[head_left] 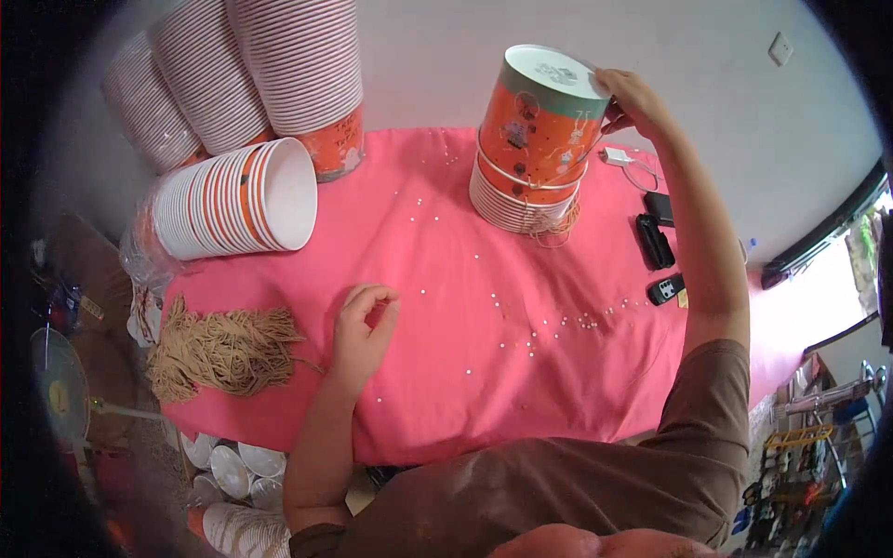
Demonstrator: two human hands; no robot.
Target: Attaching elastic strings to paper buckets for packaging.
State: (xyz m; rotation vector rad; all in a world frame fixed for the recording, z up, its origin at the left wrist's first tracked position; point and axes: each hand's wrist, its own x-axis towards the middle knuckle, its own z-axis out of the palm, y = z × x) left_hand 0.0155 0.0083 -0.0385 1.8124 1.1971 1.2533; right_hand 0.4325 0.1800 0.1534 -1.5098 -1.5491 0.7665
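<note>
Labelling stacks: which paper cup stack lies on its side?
The stack at table's left, open mouth facing right, beside the string bundle. The others stand bottom-up, including the one the right hand touches.

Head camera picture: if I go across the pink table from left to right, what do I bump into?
Heap of tan string → left hand → upside-down orange cup on a cup stack, touched by the right hand → black gadgets.

Left hand [365,321] rests low, fingers loosely curled; right hand [634,100] — arm outstretched — reaches far forward, fingers pinched.
</note>
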